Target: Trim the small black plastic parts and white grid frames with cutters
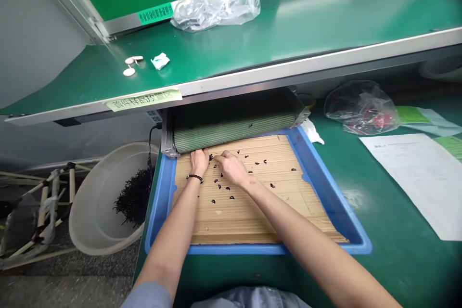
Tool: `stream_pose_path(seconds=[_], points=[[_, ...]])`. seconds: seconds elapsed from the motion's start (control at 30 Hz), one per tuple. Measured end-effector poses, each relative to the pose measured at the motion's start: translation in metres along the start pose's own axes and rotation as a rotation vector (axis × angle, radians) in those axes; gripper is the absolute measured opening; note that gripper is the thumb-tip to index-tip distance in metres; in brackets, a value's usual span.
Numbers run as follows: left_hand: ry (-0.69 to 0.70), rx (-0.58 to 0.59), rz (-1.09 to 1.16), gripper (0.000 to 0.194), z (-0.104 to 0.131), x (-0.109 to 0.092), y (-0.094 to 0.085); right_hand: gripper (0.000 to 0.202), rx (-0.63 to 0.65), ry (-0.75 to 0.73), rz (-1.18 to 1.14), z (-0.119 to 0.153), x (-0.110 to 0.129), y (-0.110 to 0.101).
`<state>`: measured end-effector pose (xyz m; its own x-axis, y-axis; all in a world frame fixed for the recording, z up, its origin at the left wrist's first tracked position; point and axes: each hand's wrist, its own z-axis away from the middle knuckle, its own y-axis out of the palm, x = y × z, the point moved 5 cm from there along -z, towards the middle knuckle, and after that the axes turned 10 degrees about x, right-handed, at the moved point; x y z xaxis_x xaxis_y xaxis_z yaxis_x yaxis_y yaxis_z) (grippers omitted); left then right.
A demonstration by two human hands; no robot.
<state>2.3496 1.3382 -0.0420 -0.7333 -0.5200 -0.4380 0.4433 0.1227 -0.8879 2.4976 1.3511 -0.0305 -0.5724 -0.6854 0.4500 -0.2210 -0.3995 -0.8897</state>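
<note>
My left hand (199,162), with a dark bead bracelet on its wrist, is by the front edge of the green ribbed conveyor belt (234,132). Its fingers are curled, and what they hold, if anything, is hidden. Close on its right, my right hand (231,168) has thumb and fingers pinched together at a small black part (211,158) between the two hands. Under both hands is a cardboard sheet (252,216) inside a blue tray (332,192). Several small black half-moon parts (227,188) lie scattered over the cardboard. Another black part rests on the belt.
On the left, a whitish tub (104,226) holds a heap of thin black pieces (135,197). A green shelf (288,29) with a metal edge overhangs the conveyor and carries a clear plastic bag (220,2). Papers (411,173) and another bag (364,108) lie right of the tray.
</note>
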Motion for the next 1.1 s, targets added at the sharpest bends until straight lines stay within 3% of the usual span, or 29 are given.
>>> stream_pose_path(seconds=[0.13, 0.23, 0.37, 0.43, 0.5, 0.57, 0.63, 0.73, 0.8, 0.87, 0.93, 1.0, 1.1], points=[[0.015, -0.035, -0.002, 0.026, 0.020, 0.013, -0.010, 0.040, 0.009, -0.060, 0.025, -0.024, 0.019, 0.003], [0.042, -0.029, 0.125, 0.019, 0.051, 0.032, -0.022, 0.036, 0.067, -0.168, 0.028, -0.022, 0.029, 0.007], [0.051, -0.015, 0.500, 0.021, 0.108, 0.073, -0.052, 0.043, 0.066, -0.215, 0.011, 0.015, 0.019, 0.001], [-0.041, -0.018, 0.641, 0.033, 0.134, 0.106, -0.073, 0.043, 0.008, -0.170, -0.029, 0.040, 0.004, -0.008], [-0.150, -0.106, 0.690, 0.042, 0.153, 0.144, -0.098, 0.038, -0.047, -0.120, -0.081, 0.065, -0.013, -0.017], [-0.231, -0.220, 0.619, 0.051, 0.164, 0.178, -0.126, 0.033, -0.101, -0.055, -0.105, 0.086, -0.029, -0.026], [-0.309, -0.289, 0.374, 0.068, 0.170, 0.199, -0.151, 0.031, -0.147, 0.041, -0.090, 0.103, -0.046, -0.033], [-0.287, -0.325, 0.068, 0.082, 0.176, 0.193, -0.168, 0.032, -0.150, 0.222, -0.032, 0.123, -0.074, -0.038], [-0.137, -0.241, 0.142, 0.069, 0.175, 0.169, -0.156, 0.036, -0.110, 0.346, 0.022, 0.134, -0.095, -0.039], [0.034, -0.054, 0.253, 0.052, 0.168, 0.137, -0.128, 0.040, -0.078, 0.449, 0.075, 0.139, -0.114, -0.039], [0.156, 0.125, 0.197, 0.041, 0.156, 0.105, -0.093, 0.044, -0.073, 0.514, 0.107, 0.140, -0.126, -0.039], [0.207, 0.198, 0.019, 0.038, 0.138, 0.081, -0.062, 0.045, -0.086, 0.549, 0.115, 0.135, -0.128, -0.036], [0.146, 0.222, -0.209, 0.046, 0.111, 0.066, -0.032, 0.042, -0.083, 0.536, 0.109, 0.123, -0.114, -0.029]])
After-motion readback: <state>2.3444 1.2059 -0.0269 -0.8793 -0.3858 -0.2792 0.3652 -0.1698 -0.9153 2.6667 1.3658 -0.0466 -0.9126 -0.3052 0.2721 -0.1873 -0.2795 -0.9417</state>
